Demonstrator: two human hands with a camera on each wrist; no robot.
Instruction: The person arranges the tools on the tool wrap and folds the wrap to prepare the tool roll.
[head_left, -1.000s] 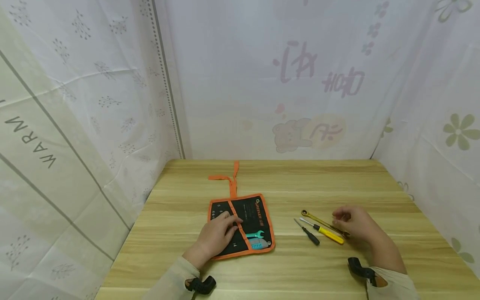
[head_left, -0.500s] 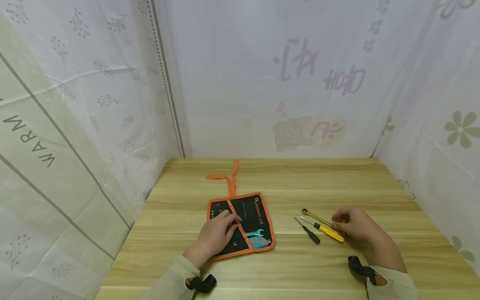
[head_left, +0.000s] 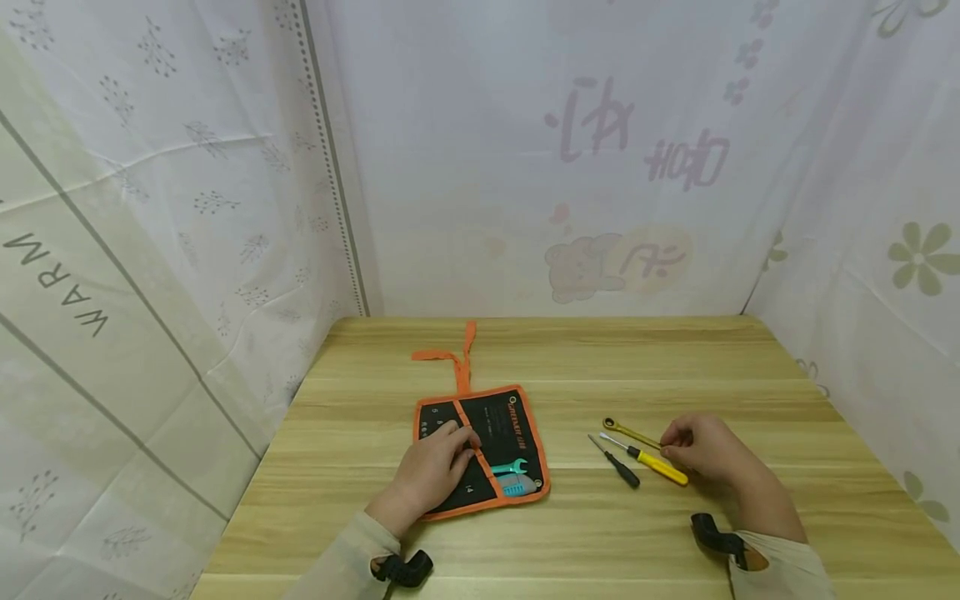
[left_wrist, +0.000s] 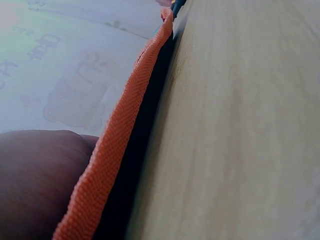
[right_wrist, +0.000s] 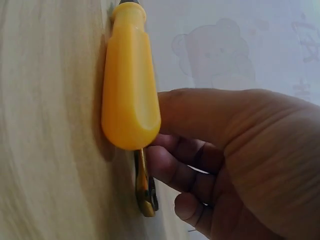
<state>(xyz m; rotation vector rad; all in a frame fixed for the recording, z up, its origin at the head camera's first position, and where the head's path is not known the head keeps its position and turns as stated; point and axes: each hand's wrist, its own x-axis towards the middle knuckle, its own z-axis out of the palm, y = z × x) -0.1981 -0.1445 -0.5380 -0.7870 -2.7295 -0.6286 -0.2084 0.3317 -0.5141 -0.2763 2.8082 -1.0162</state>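
Pinching a gold wrench (head_left: pixel 637 437) at right in right fingers (head_left: pixel 681 454), with its open end (right_wrist: pixel 146 206) visible only from the right wrist, unlike a second ago, and resting left fingers (head_left: pixel 465 439) on a pouch (head_left: pixel 498 421).

Pale bear-print backdrop (head_left: pixel 510 167) behind a wood-grain tabletop (head_left: pixel 577 375)

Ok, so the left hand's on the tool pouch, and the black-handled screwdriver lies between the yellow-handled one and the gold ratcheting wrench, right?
Not quite: the yellow-handled screwdriver is the one in between, with the black-handled screwdriver on one side and the gold ratcheting wrench on the other, as the head view shows. The left hand is indeed on the tool pouch.
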